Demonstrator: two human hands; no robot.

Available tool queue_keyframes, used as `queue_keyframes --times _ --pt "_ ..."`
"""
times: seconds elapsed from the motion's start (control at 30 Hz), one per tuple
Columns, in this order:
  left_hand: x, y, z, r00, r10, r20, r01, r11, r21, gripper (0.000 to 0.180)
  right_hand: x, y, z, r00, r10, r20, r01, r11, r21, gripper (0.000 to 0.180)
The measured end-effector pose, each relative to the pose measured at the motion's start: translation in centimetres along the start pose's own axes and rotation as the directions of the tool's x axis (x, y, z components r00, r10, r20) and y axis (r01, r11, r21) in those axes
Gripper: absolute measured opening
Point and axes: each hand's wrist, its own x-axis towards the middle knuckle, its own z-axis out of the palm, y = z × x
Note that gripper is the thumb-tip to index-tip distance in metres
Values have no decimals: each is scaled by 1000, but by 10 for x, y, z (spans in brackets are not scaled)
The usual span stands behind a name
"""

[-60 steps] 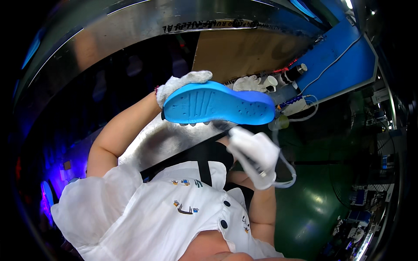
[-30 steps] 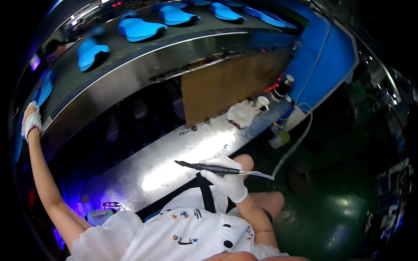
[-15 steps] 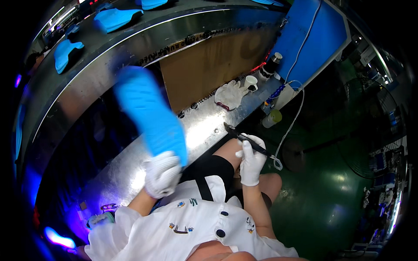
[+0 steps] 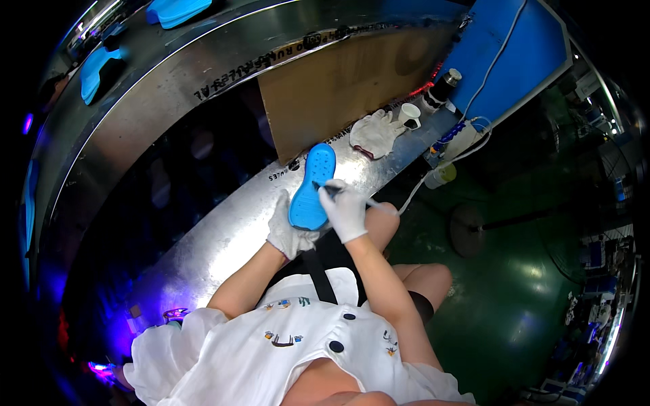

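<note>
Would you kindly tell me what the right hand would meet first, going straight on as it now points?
Probably the blue sole held by the left hand; the dark tool in the right hand overlaps it, but depth is unclear.

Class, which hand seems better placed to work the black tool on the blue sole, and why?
Probably the right hand: it grips the black tool, which points at the blue sole. The left hand holds the sole.

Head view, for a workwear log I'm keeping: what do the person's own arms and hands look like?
The left hand wears an off-white, knit-looking glove, the right hand a smoother white one. The left sleeve is short, white and puffy; the right sleeve is white too. Both forearms are bare.
</note>
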Motion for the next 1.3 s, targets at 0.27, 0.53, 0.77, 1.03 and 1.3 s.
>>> queue_keyframes --times 0.27,0.53,0.77,1.03,1.3 --pt "8 -22 62 982 25 -185 -46 993 -111 81 -4 -65 -93 934 122 336 -269 858 438 10" --pt "11 -38 86 951 262 164 -198 923 -330 87 -4 -96 -92 934 -353 58 302 865 402 16" --pt "5 -34 123 982 169 -85 -180 974 -135 99 -29 -113 -101 854 -505 125 454 841 296 19" --pt "2 -22 114 949 115 293 -100 993 -66 88 -41 -117 -106 878 -471 86 437 861 261 23" --pt "-4 21 106 966 -51 253 10 987 158 82 -42 -106 -121 824 -507 255 473 862 183 26"
